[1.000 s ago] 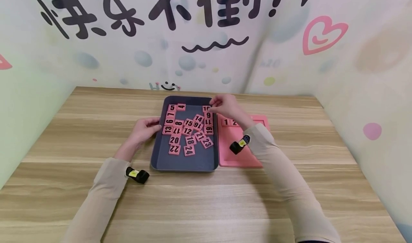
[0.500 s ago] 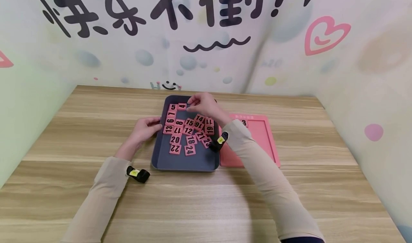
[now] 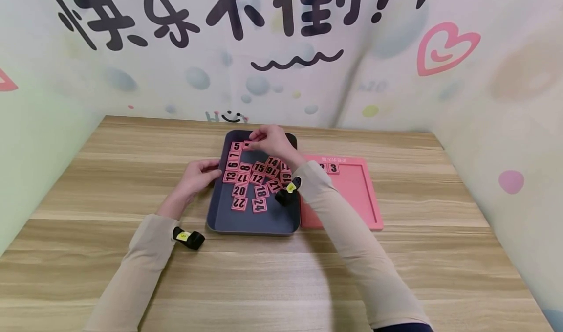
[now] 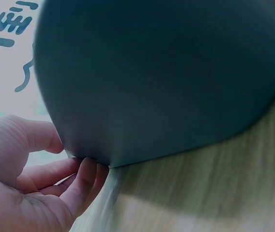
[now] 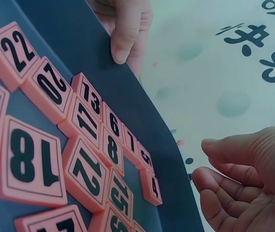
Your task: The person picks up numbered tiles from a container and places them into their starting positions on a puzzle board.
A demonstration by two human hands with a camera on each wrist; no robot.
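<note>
A dark grey tray (image 3: 250,224) lies on the table with several pink number tiles in it. My left hand (image 3: 195,178) grips its left edge, thumb on the rim and fingers at the outer side, also seen in the left wrist view. My right hand (image 3: 273,142) hovers over the tray's far end, fingertips near the tile marked 4 (image 5: 153,187). A gap shows between its thumb and fingers in the right wrist view, with nothing held. The forearm hides some tiles at the tray's right.
Against the tray's right side lies a pink frame board (image 3: 343,197). A tile marked 3 (image 3: 334,168) sits in its top row, a 2 partly hidden beside it. Behind the wooden table (image 3: 246,278) hangs a printed wall cloth (image 3: 176,87).
My right hand has moved left across the tray, from the tile marked 10 to the one marked 4. The tile 3 on the pink board has come into sight. My left hand stays put.
</note>
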